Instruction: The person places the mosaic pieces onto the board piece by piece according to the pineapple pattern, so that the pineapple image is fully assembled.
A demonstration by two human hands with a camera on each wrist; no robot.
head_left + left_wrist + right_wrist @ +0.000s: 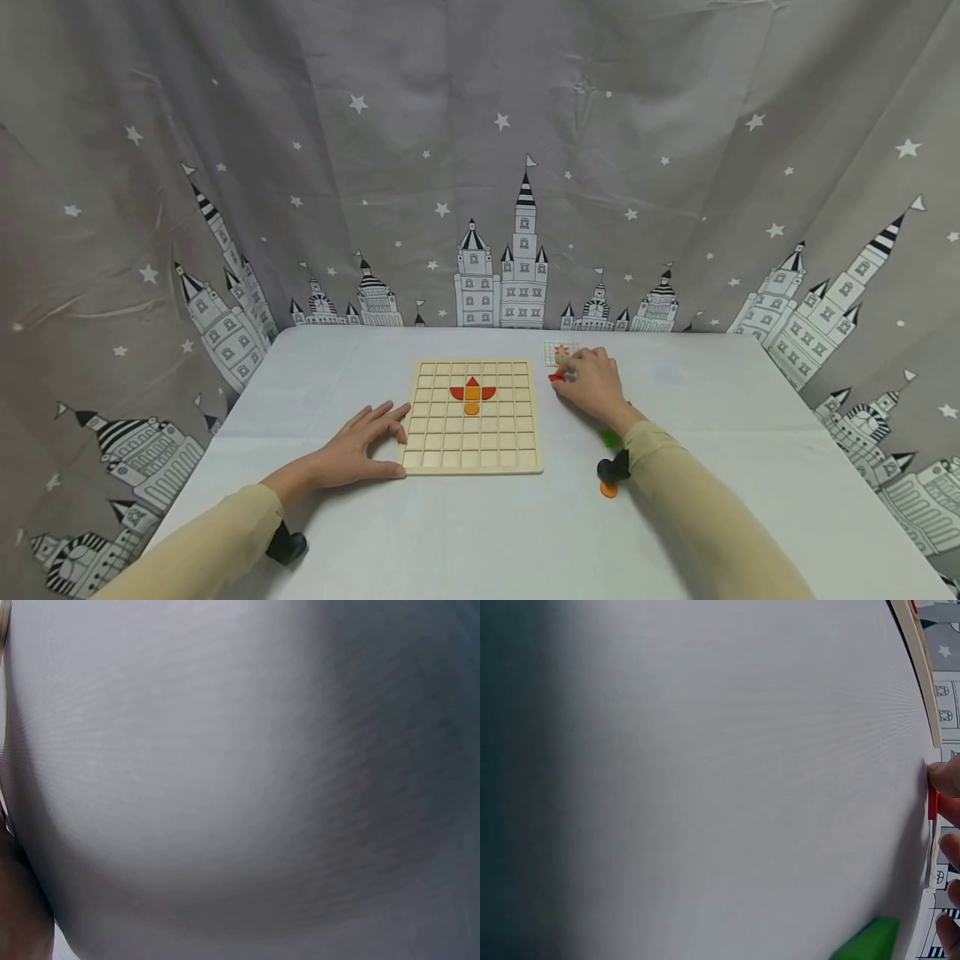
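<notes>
- By the right hand point(592, 385), a small red piece point(556, 377) is pinched between thumb and forefinger, with a narrow gap; in the right wrist view the piece is seen edge-on, and whether the table is touched by it cannot be told.
- By the left hand point(360, 442), the left side of a pale gridded board point(450, 458) is met with fingers and thumb spread wide, the thumb placed at the near corner.
- On the card point(553, 348), just beyond the right hand, a grid and a figure in red, orange and green are printed; finer print is too small to be read.
- The pinched piece is held off the board, just beside its far right corner and near the card.
- On the board, between the hands, a red triangle point(472, 382) is set above an orange square point(472, 393), which is flanked by two red curved pieces point(489, 392); an orange disc point(472, 408) is set below.
- Under the right forearm, a green piece point(611, 438) and another orange disc point(608, 489) are partly covered.
</notes>
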